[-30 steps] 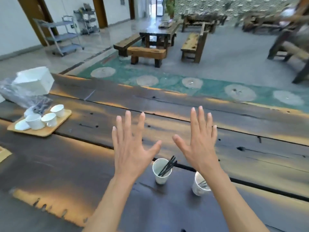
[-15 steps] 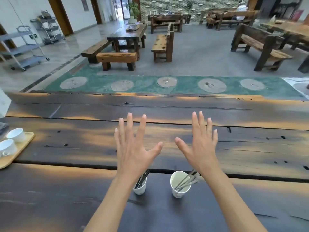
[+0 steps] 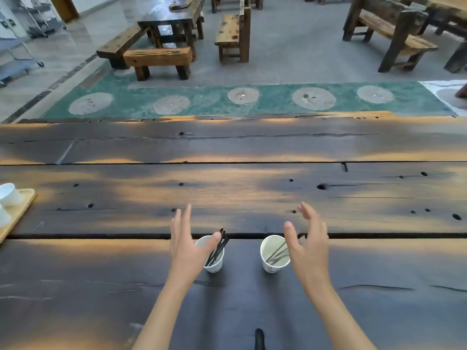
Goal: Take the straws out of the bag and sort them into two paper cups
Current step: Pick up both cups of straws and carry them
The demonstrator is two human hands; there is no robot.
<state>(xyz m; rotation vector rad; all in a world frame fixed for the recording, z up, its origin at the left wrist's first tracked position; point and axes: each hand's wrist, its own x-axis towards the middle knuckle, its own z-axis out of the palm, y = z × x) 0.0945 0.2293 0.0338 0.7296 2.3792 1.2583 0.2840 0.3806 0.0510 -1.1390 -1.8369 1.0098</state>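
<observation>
Two paper cups stand apart on the counter (image 3: 252, 198): the left cup (image 3: 214, 265) holds black straws (image 3: 217, 247), the right cup (image 3: 274, 261) grey straws (image 3: 276, 255), too bunched to count. Left hand (image 3: 188, 248) and right hand (image 3: 307, 246) hover spread, empty.

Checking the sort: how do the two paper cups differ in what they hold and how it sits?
The left paper cup holds black straws that stick up well past its rim; the right paper cup holds paler, greyish straws lying low inside. The left hand covers part of the left cup's rim, while the right hand overlaps the right cup's edge. Both are white, upright, on the dark wooden table.
</observation>
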